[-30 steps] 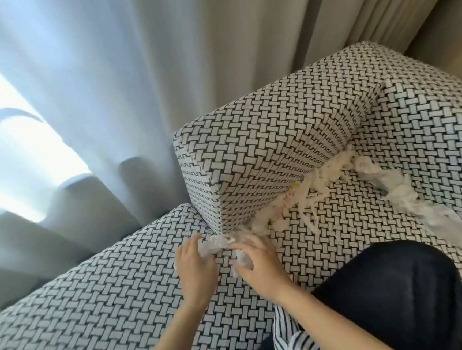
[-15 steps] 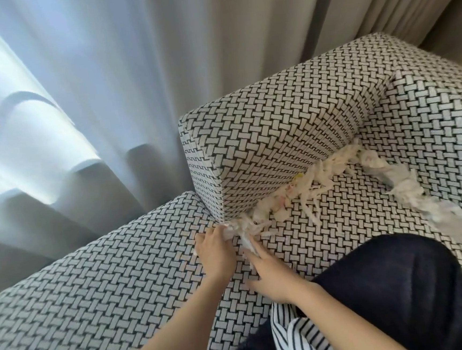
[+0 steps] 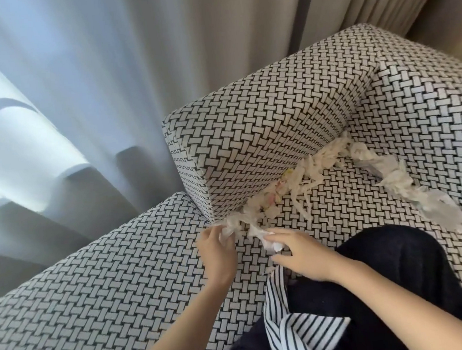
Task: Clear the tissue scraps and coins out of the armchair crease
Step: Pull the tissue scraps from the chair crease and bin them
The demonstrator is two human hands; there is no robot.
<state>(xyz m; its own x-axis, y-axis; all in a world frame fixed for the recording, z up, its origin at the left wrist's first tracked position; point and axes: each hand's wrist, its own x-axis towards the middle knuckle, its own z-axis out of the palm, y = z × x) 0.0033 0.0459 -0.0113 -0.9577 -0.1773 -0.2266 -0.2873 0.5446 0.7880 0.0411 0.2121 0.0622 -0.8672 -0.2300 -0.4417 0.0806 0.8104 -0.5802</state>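
Both hands work the near end of the armchair [image 3: 96, 312] crease [image 3: 341, 134], lifting tissue.

The tissue scraps [image 3: 307, 168] lie packed in a long line where the armrest [image 3: 262, 133] meets the seat [image 3: 340, 221], with a second run along the back. The left hand [image 3: 216, 248] pinches a clump at the armrest corner, and the right hand [image 3: 301, 252] grips a wad just beside it. Best, I judge, to gather toward the open front and lift whole clumps rather than tug, since thin tissue tears. After that, spread the crease and feel along it. No coins show, and the small yellow and pink flecks among the scraps are too small to identify.
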